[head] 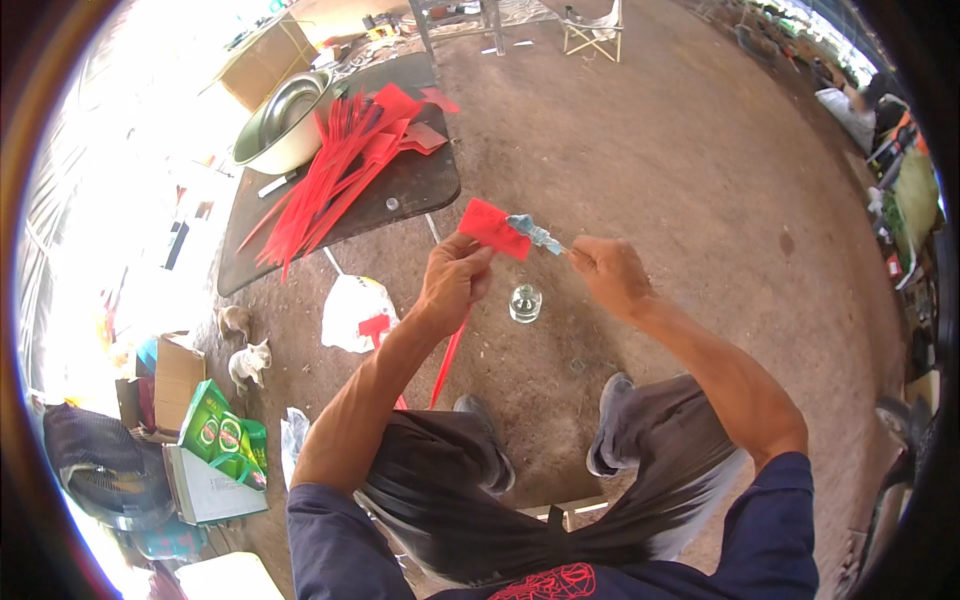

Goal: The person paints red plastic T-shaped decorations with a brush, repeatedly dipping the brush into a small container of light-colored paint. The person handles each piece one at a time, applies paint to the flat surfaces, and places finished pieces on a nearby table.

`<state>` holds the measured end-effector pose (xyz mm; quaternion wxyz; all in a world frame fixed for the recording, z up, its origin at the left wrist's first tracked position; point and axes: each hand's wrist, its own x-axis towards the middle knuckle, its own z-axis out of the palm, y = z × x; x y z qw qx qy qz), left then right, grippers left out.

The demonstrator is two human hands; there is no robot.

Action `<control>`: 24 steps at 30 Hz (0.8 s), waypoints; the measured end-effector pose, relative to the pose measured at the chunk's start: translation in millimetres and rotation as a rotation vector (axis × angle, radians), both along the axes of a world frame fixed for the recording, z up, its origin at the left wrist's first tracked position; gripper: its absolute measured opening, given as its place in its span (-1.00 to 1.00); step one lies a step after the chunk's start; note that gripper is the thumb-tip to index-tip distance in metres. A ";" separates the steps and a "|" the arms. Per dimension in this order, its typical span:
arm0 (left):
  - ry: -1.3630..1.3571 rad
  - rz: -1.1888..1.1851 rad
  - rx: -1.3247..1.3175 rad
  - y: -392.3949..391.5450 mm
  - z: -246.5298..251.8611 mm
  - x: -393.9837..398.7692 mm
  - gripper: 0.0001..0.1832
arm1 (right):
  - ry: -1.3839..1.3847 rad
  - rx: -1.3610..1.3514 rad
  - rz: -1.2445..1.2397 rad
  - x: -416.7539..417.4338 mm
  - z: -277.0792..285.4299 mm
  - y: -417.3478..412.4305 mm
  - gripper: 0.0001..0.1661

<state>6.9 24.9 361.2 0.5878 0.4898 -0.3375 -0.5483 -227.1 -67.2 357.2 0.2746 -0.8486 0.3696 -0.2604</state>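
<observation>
My left hand (455, 281) grips a red plastic stake label (487, 225) just below its flat head. The label's long pointed tail hangs down past my wrist, and faint dark marks show on its face. In my right hand (611, 271) is a thin stick with a pale blue, crumpled cloth (534, 232) bound around its end. That cloth overlaps the right part of the label's face and appears to touch it. On the dirt floor between my forearms stands a small clear glass bottle (525, 306); its contents are hard to make out.
A dark low table (360, 217) at upper left carries a heap of red stake labels (337, 165), a white marker (277, 184) and a basin (281, 142). Beneath it lies a white plastic bag (352, 300). Two cats (250, 364) are near a green bag (225, 431) and an electric fan (112, 487).
</observation>
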 end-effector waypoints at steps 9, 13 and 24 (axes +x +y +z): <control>-0.143 0.087 0.035 -3.5 -7.7 -3.4 -0.83 | 0.091 -0.071 0.002 11.6 3.1 4.0 -0.72; -0.177 0.108 0.023 -4.2 -1.5 -14.6 -0.84 | 0.076 -0.103 0.015 17.2 3.3 7.3 -0.74; -0.088 0.132 0.005 -3.9 0.0 1.2 -0.81 | 0.064 0.071 -0.041 2.9 7.5 3.2 -0.78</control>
